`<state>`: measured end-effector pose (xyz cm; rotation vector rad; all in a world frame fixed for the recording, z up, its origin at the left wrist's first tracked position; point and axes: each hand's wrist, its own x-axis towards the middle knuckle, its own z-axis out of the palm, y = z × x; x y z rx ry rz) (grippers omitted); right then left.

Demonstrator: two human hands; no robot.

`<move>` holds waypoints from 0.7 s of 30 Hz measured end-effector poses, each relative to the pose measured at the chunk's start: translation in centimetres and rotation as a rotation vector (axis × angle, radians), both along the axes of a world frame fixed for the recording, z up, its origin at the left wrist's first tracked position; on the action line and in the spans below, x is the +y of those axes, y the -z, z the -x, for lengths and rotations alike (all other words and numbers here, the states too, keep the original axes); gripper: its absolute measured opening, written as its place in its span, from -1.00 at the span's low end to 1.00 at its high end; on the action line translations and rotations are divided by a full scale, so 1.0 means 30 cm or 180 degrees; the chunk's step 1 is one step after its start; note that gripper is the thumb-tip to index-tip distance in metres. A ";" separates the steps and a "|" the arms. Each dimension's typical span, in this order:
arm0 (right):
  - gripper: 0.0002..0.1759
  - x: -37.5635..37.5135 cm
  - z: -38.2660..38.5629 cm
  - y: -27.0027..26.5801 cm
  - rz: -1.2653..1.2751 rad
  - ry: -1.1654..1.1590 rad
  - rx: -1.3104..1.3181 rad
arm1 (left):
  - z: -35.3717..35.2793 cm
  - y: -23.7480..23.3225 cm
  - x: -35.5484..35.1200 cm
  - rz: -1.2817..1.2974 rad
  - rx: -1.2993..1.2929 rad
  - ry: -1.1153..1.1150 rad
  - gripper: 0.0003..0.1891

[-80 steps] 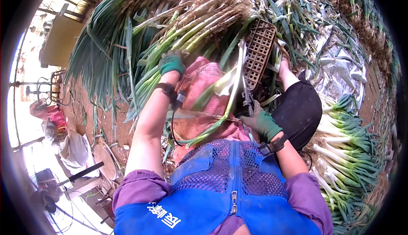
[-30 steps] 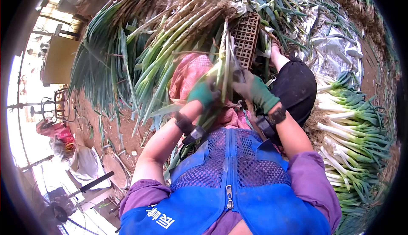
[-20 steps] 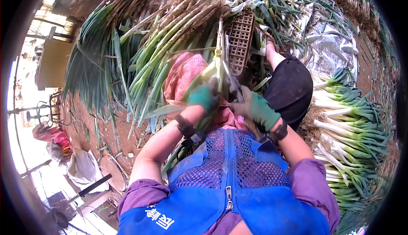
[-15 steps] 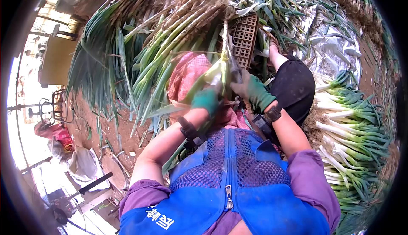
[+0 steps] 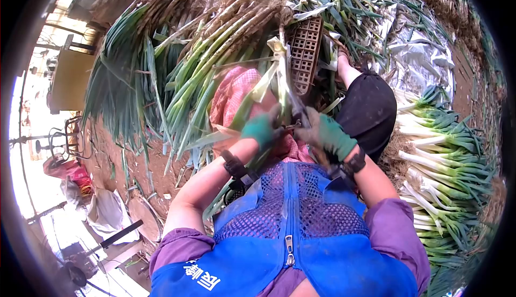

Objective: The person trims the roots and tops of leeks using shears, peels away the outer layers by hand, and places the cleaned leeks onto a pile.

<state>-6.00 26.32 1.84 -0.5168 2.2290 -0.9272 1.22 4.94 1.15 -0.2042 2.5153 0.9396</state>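
My left hand [image 5: 262, 127], in a green work glove with greyish fingers, is closed around the leafy part of a long green onion [image 5: 281, 66]. The stalk points away from me, and loosened, pale outer leaves peel off it. My right hand [image 5: 327, 133], gloved alike, is wrapped around a dark, slender tool [image 5: 298, 109] close beside the stalk. Blur hides the tool's exact kind. Both hands are near each other above my lap, where a pink checked cloth [image 5: 235, 95] covers my left leg.
Unpeeled green onions [image 5: 215, 60] with soil-covered roots lie heaped ahead and left. A brown plastic crate [image 5: 306, 52] stands tilted beyond my hands. Cleaned green onions [image 5: 443, 162] are lined up at right. Beyond them lies white sheeting [image 5: 419, 55]. A stool-like round board [image 5: 145, 216] is at left.
Both hands have drawn closer to my body, and the green onion has come nearer with them. Its outer leaves now hang further apart from the stalk.
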 end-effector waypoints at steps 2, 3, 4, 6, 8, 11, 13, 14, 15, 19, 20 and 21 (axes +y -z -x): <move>-0.20 -0.040 0.084 0.059 -0.0289 0.0247 0.0005 | -0.015 -0.006 0.016 0.0121 0.0035 0.0070 -0.26; -0.22 -0.054 0.121 0.095 -0.0332 0.0377 0.0059 | -0.019 0.002 0.016 0.0187 0.0050 0.0076 -0.27; -0.25 -0.065 0.157 0.121 -0.0376 0.0509 0.0120 | -0.023 0.002 0.019 0.0243 0.0040 0.0160 -0.27; -0.23 -0.065 0.168 0.117 -0.0421 0.0486 0.0201 | -0.042 -0.002 0.017 0.0362 0.0016 0.0323 -0.27; -0.16 -0.055 0.113 0.031 -0.0439 0.0170 0.0231 | -0.056 0.003 0.012 0.0378 0.0009 0.0305 -0.26; -0.17 -0.029 0.099 0.024 -0.0548 0.0046 0.0177 | -0.048 -0.030 0.029 0.0444 -0.0112 0.0391 -0.24; -0.17 -0.026 0.127 0.051 -0.0593 0.0074 0.0243 | -0.059 -0.031 0.040 0.0553 -0.0019 0.0570 -0.32; -0.20 -0.035 0.153 0.078 -0.0533 0.0152 0.0315 | -0.073 -0.009 0.047 0.0626 0.0148 0.0702 -0.41; -0.23 -0.048 0.177 0.105 -0.0469 0.0227 0.0384 | -0.082 0.001 0.047 0.0701 0.0311 0.0831 -0.50; -0.26 -0.093 0.225 0.094 -0.0567 0.0336 0.0339 | -0.078 -0.021 0.037 0.0577 -0.0036 0.0814 -0.21; -0.25 -0.096 0.218 0.090 -0.0567 0.0321 0.0439 | -0.081 -0.015 0.035 0.0563 -0.0035 0.0808 -0.21; -0.25 -0.079 0.200 0.099 -0.0616 0.0165 0.0444 | -0.079 -0.010 0.033 0.0542 -0.0027 0.0794 -0.21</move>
